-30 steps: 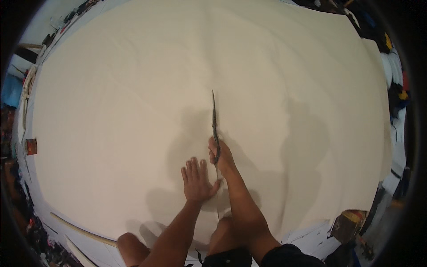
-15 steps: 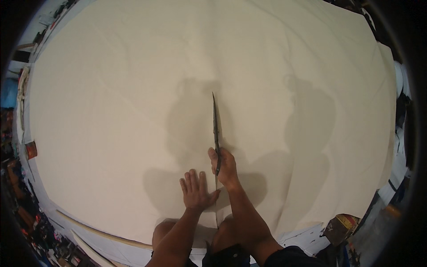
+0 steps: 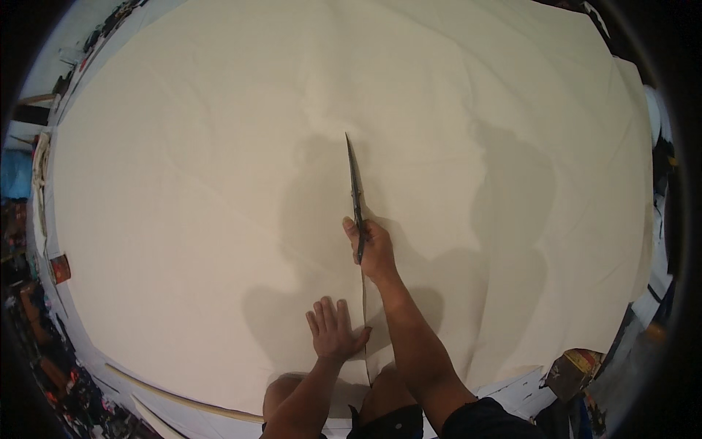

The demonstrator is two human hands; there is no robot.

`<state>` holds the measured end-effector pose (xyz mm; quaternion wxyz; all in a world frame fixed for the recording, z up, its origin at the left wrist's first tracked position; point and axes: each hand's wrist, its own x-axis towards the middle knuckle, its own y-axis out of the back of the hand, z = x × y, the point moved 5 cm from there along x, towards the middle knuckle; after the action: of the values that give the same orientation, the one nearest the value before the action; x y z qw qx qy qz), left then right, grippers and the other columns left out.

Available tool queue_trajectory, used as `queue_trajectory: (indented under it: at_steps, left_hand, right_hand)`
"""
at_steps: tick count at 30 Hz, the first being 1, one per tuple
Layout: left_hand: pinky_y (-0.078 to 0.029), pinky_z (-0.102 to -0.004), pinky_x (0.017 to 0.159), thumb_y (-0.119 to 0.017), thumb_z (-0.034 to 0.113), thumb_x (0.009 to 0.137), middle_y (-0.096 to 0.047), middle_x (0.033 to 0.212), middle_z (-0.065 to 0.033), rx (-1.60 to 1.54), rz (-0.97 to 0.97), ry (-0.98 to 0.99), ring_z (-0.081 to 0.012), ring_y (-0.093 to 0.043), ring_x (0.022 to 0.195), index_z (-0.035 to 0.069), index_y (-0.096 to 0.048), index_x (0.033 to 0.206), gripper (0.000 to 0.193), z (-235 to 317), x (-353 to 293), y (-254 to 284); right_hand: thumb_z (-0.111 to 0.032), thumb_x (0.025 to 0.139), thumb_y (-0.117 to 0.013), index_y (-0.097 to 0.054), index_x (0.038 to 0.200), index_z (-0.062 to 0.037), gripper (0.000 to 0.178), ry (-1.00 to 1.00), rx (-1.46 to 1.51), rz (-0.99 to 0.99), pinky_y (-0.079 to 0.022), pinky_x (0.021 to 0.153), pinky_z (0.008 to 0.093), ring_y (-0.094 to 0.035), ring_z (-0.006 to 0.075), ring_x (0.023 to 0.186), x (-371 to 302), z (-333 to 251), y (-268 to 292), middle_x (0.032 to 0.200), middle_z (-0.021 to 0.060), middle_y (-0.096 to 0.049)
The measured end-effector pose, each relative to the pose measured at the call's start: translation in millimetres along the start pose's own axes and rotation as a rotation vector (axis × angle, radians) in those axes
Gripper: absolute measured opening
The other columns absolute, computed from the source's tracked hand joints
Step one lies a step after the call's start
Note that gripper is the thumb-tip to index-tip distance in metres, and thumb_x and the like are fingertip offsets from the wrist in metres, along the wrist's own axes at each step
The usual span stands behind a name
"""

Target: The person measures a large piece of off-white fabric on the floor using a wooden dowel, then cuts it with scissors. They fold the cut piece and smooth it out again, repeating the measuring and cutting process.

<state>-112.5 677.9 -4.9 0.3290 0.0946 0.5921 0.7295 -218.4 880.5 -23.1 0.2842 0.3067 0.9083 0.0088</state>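
A large sheet of cream fabric [image 3: 183,183] covers the table in front of me. My right hand [image 3: 375,247] is closed round the handles of a pair of long dark scissors [image 3: 355,175], whose tip points away from me over the middle of the sheet. Behind the scissors a straight slit [image 3: 365,307] runs back through the fabric to the edge by my knees. My left hand [image 3: 334,333] lies flat on the fabric left of the slit, fingers spread, its thumb reaching to the slit.
A thin wooden strip [image 3: 183,395] lies along the near left edge. At the near right corner sits a dark box-like object [image 3: 574,372] with red and yellow on it. A small reddish tin [image 3: 60,268] stands by the left edge. Clutter lines both sides.
My right hand and the scissors have gone farther up the sheet, and the slit behind them is longer. My left hand stays flat on the fabric. The view has shifted slightly.
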Motion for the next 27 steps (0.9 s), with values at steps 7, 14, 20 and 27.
queue_trajectory:
  at_steps: [7,14,20,27]
  left_hand:
    - [-0.024,-0.0703,0.107,-0.065,0.059,0.076,-0.039,0.142,-0.0365,-0.008,0.017,-0.004,-0.0543,-0.036,0.133,0.001,-0.049,0.136,0.084,1,4,3]
    - [-0.024,-0.0701,0.107,-0.066,0.061,0.074,-0.040,0.141,-0.0363,0.012,-0.005,0.002,-0.0550,-0.037,0.132,0.002,-0.050,0.135,0.087,-1,-2,0]
    - [-0.019,-0.0703,0.109,-0.067,0.061,0.075,-0.031,0.145,-0.0401,-0.007,0.024,-0.029,-0.0559,-0.028,0.137,-0.001,-0.043,0.139,0.092,-5,-9,-9]
    - [-0.005,-0.0689,0.113,-0.069,0.058,0.073,-0.022,0.150,-0.0393,-0.079,-0.085,0.019,-0.0538,-0.016,0.144,-0.001,-0.039,0.142,0.096,-6,-5,-5]
  right_hand:
    - [-0.065,0.087,-0.063,-0.048,0.067,-0.0101,0.060,-0.069,0.070,-0.056,-0.036,0.043,0.0254,-0.041,0.0085,0.044,78,-60,-3,0.055,-0.0026,-0.043]
    - [-0.060,0.083,-0.072,-0.049,0.067,-0.0113,0.056,-0.027,0.021,0.029,-0.034,0.041,0.0256,-0.041,0.0085,0.045,87,-44,-8,0.055,-0.0028,-0.043]
    - [-0.061,0.084,-0.070,-0.049,0.066,-0.0111,0.057,-0.039,0.069,-0.046,-0.033,0.041,0.0267,-0.040,0.0094,0.044,145,-91,-16,0.055,-0.0022,-0.043]
    - [-0.066,0.082,-0.067,-0.049,0.063,-0.0103,0.062,0.071,0.038,-0.019,-0.034,0.043,0.0292,-0.042,0.0122,0.043,173,-96,-19,0.053,0.0000,-0.044]
